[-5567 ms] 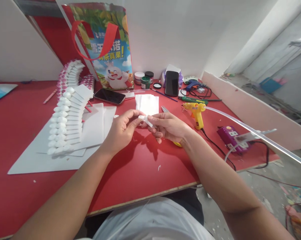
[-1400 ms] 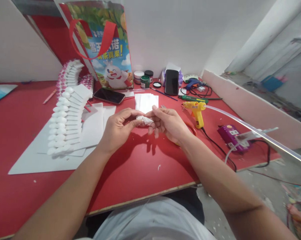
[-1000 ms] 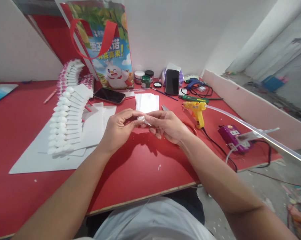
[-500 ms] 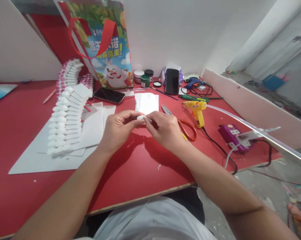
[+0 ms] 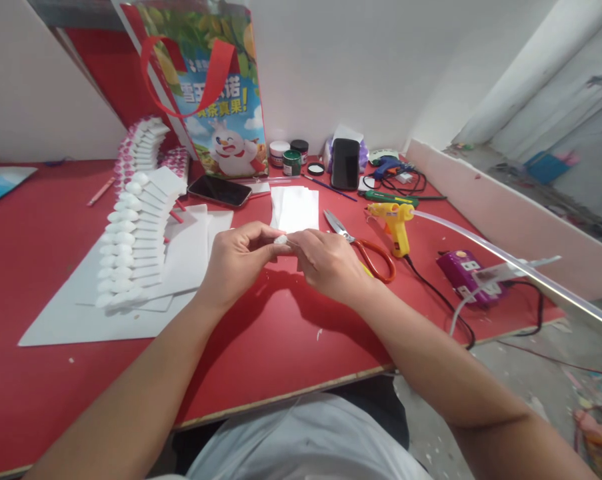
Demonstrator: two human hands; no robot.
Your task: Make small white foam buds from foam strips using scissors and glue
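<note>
Craft workshop, this: from the grey-clad worker (image 5: 301, 443), yellow plastic glue gun (image 5: 397, 223) at one o'clock, scrap-littered grey floor (image 5: 521, 370) at three.

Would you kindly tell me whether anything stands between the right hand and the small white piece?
Nothing visible does: the right hand has its fingertips right at the small white piece, which the left hand pinches. The scissors lie off to the right, out of the way.
</note>
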